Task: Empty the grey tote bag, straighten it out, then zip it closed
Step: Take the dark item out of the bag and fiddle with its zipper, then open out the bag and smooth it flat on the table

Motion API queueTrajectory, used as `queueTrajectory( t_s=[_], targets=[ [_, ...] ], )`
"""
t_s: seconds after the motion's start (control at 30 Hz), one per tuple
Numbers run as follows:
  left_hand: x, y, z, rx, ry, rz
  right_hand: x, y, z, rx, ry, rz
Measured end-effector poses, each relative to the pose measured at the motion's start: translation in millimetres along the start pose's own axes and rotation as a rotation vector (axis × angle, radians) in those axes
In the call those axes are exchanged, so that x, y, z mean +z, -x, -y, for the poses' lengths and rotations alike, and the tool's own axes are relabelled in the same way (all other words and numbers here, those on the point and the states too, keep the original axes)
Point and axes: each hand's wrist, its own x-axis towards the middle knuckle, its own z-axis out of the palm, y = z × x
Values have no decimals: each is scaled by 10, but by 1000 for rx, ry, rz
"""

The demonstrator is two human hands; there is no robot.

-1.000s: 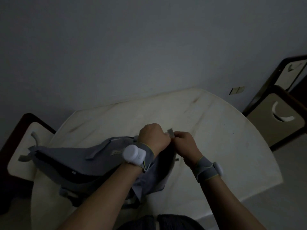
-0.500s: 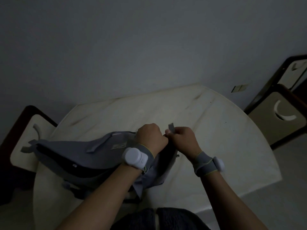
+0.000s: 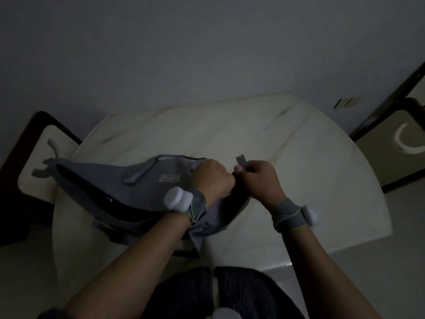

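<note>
Grey tote bag lies at the table's left edge; I see my left hand clenching its end, right hand pinching its tab.

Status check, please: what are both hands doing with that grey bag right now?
Left hand fisted on tote bag at its right end. Right hand pinching a small grey tab. Bag mouth gaping, not zipped. Table bare around it.
</note>
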Motion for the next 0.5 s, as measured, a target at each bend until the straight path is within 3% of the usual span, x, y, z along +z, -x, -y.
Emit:
queueTrajectory(
  t_s=[0.1, 0.2, 0.27, 0.37, 0.5],
  targets=[
    [-141, 117, 72, 87, -30, -307, -76, -150, 194, 102, -99, -52],
    [-241, 203, 340, 164, -349, -505, -250, -489, 458, 310, -428, -147],
    [-526, -64, 526, -9, -463, -433, -430, -742, 774, 320, -568, -103],
    [-850, -595, 512, -152, -444, -266, -695, -1006, 1164, 227, -521, -110],
    [-1140, -1037, -145, 152, -402, -415, -1339, -959, 1482, 202, -648, -289]
  ],
)
